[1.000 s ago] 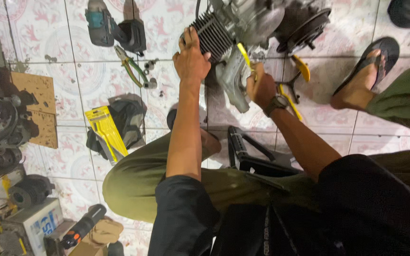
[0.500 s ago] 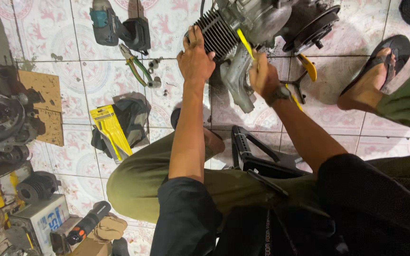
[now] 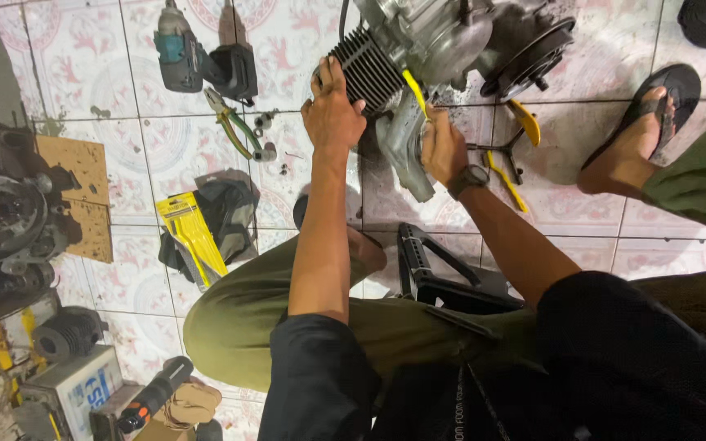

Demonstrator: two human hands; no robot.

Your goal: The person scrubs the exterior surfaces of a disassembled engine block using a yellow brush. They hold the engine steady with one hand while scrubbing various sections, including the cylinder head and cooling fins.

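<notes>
Left hand (image 3: 332, 110) clamps the engine (image 3: 418, 41) by its finned cylinder, just ahead; right hand (image 3: 443, 147) grips the screwdriver (image 3: 413, 88) beneath, pointing up.

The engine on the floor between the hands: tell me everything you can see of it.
The engine is a small grey metal unit lying on the tiled floor, partly cut off by the top edge. A black finned cylinder points toward the person, and a dark round disc sits on its right side. The left hand rests on the fins; the right hand grips a pale casing piece below it. A yellow-handled tool leans against it.
</notes>
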